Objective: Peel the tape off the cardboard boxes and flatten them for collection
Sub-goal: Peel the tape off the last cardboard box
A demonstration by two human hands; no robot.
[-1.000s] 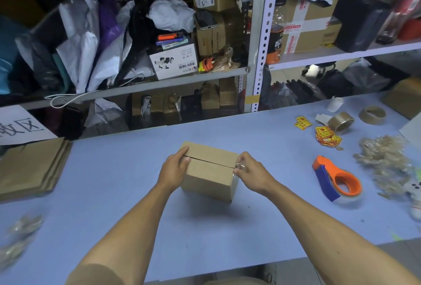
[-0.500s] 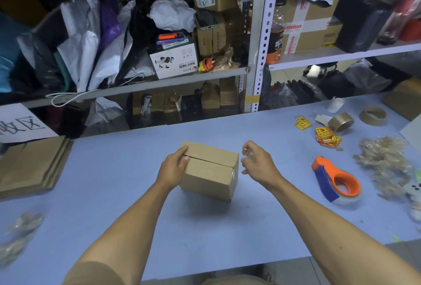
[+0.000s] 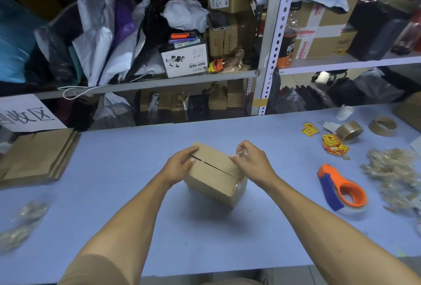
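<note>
My two hands work one cardboard box (image 3: 214, 182) on the blue desk (image 3: 136, 205). My left hand (image 3: 180, 165) grips its left top edge; my right hand (image 3: 250, 161) pinches a scrap of clear tape (image 3: 241, 152) above its right end. Right of my hands lies one orange tape dispenser (image 3: 341, 190), with crumpled tape (image 3: 391, 170) beyond; farther off sit two tape rolls (image 3: 349, 130). Far left, one stack of flattened cardboard (image 3: 38, 157).

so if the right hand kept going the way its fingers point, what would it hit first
Probably the left hand: the right hand points leftward over the top of the cardboard box. Depth is unclear; it may skim the box first.
</note>
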